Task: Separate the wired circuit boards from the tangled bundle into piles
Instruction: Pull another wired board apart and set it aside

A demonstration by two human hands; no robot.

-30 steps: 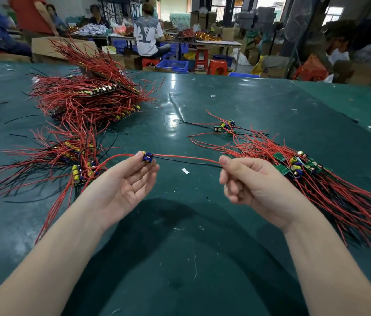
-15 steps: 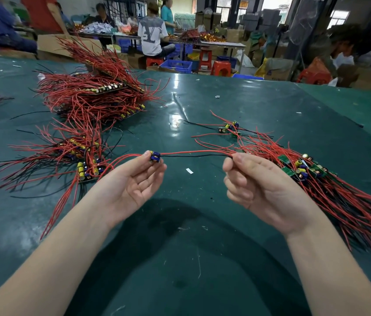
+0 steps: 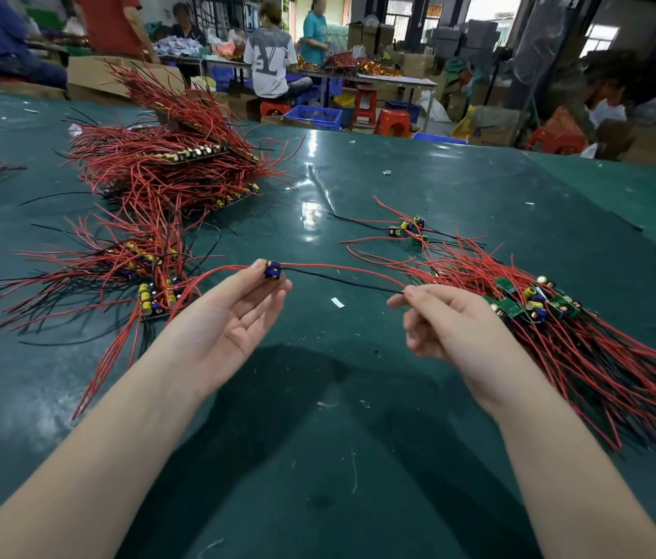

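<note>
L hand (image 3: 229, 316) pinch on board (image 3: 271, 270), piles (image 3: 552, 316) adj

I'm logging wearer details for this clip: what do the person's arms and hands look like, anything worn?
Both forearms are bare to the frame's bottom edge, with no sleeves in view. The left hand and right hand wear no gloves, rings, watch or wristband. Fingernails are short and unpainted.

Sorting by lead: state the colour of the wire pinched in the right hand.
Black wire, head view.

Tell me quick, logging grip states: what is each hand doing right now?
Left hand: pinches a small circuit board between thumb and fingertips.
Right hand: pinches the board's black wire at its end, other fingers curled.
</note>
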